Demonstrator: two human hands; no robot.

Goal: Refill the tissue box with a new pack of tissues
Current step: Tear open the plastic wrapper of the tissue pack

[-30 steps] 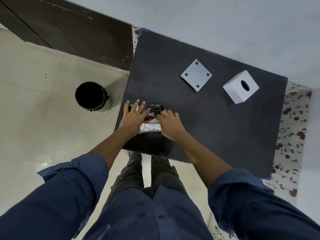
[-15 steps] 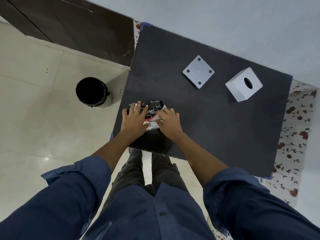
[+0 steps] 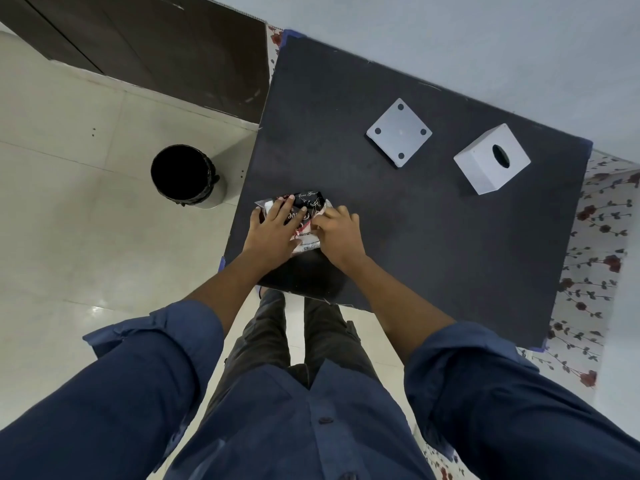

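**Glossy wrapper pinned under both hands, box well off to the right**

Crinkly black, white and red plastic, the soft tissue pack (image 3: pixel 304 216) lies flat near the front-left edge of the matte black bench (image 3: pixel 433 244). I see my left hand (image 3: pixel 273 230) spread over its left half, fingers splayed and pressing down rather than closed around anything. My right hand (image 3: pixel 337 233) sits at the pack's right edge, fingers curled in on the film; the grip looks like a pinch on the wrapper, though the fingertips hide the exact contact. The pack's long axis I cannot judge, as the hands cover too much of it.

What the coming move turns on: the white cube-shaped hard-sided tissue box (image 3: pixel 491 161), oval slot showing, stands well apart, up and to the right, so the right hand is nearer. Between lies its flat white square base plate (image 3: pixel 399 133) with four dark dots at the corners, separate from the box. I judge the wrapper must be torn open first
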